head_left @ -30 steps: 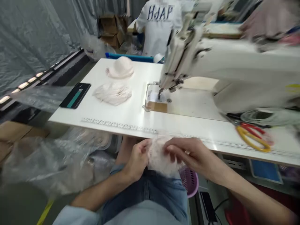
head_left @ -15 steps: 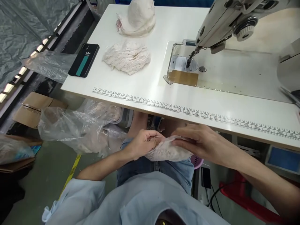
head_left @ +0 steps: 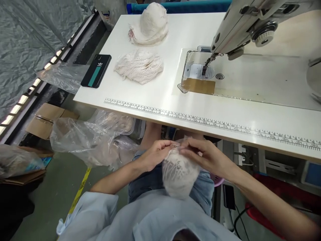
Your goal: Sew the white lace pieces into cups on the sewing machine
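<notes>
Counter [head_left: 165,92]: on the far side, loaded as before. White lace piece [head_left: 180,179]: hanging above my lap [head_left: 140,185], where earlier it stretched crosswise. Left hand [head_left: 153,156], right hand [head_left: 210,154]: fingers pinching its top edge, leaving its body, I judge, loose.

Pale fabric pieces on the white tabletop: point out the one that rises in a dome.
The far piece on the tabletop: it rises rounded, with a reddish patch at one end, while the near piece lies low and rumpled.
</notes>
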Tool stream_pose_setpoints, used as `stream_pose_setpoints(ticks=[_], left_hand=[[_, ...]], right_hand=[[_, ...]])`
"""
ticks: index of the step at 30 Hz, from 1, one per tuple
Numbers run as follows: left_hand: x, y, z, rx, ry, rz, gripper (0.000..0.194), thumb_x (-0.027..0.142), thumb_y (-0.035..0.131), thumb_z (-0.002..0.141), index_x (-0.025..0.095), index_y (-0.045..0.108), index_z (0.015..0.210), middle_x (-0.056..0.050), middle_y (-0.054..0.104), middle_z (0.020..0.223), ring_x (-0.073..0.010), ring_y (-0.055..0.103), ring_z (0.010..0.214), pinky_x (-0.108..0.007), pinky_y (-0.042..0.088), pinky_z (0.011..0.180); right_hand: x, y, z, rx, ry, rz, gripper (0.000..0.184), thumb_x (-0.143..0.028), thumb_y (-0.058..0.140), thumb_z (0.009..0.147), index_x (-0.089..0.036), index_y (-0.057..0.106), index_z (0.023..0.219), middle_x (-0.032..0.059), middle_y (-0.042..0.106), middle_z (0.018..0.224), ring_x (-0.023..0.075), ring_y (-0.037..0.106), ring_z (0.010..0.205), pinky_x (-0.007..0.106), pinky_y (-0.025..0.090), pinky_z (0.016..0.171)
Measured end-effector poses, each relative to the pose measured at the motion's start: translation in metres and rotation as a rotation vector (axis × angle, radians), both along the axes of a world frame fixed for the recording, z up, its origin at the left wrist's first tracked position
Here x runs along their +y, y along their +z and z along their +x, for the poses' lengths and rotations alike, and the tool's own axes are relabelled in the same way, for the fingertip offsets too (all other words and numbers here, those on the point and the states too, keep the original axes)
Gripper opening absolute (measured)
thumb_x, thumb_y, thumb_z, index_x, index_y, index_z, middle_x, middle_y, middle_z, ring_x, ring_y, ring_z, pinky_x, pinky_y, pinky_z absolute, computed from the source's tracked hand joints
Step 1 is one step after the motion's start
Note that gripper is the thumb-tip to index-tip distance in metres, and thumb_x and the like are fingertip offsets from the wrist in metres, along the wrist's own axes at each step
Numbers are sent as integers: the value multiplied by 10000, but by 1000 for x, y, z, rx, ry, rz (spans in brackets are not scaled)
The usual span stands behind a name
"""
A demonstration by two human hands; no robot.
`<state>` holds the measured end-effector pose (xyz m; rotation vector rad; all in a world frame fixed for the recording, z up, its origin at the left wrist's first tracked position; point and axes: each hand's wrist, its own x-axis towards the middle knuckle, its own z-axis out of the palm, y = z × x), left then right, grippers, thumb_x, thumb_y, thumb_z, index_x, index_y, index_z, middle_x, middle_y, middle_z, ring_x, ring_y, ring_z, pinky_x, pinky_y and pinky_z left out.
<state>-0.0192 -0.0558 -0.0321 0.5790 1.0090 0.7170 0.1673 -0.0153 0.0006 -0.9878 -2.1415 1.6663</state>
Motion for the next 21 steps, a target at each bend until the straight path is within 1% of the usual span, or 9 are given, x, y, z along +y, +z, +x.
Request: stream_pose_setpoints(ticks=[2,5,8,12,14,16,19,21], left_hand=[[0,2,-4,-70,-41,-21,277,223,567,756,122,698,978,-37,642,754,-109,535,681,-211,390,660],[2,1,-10,-118,-49,-59,325,172,529,719,122,703,989,-34,634,728,-113,524,675,-219,386,669],[7,4,-15,-124,-69,-58,328,183,527,697,108,712,959,-42,632,713,-127,530,683,-239,390,692],[12,13,-21,-71,-107,-55,315,222,535,684,88,717,903,-45,615,675,-142,531,674,-261,391,688],[12,17,-23,-28,-125,-35,290,251,566,698,89,716,886,-39,606,659,-143,534,669,-264,395,684],[9,20,-23,8,-145,14,282,290,616,723,97,710,906,-43,623,699,-147,552,698,-264,407,699],[4,19,-21,96,-135,99,326,361,666,747,107,696,949,-49,647,768,-135,566,717,-240,412,686],[0,16,-19,162,-97,123,346,399,665,755,102,698,930,-40,647,749,-111,554,676,-217,402,645]], right_hand=[[2,-14,-3,-40,-83,38,259,-398,477,907,-177,590,835,23,596,728,129,516,624,236,357,521],[5,-25,-4,-30,-120,54,266,-418,502,889,-177,583,812,19,586,701,127,506,610,231,346,509],[7,-27,-5,-23,-118,69,265,-417,489,892,-180,555,794,6,553,660,111,457,565,224,316,478],[11,-25,-8,-8,-86,48,263,-413,452,906,-188,512,783,-24,474,598,88,358,497,215,257,435],[13,-25,-9,4,-66,56,253,-403,443,911,-190,494,783,-38,433,578,83,327,489,213,244,434],[14,-26,-11,9,-50,83,240,-392,447,911,-192,481,784,-46,409,569,82,321,493,213,242,439],[12,-27,-14,8,-38,109,219,-382,458,909,-195,475,796,-56,396,556,80,314,486,212,233,437],[11,-28,-14,12,-32,100,207,-378,461,910,-198,474,810,-61,390,545,79,307,480,211,232,435]])
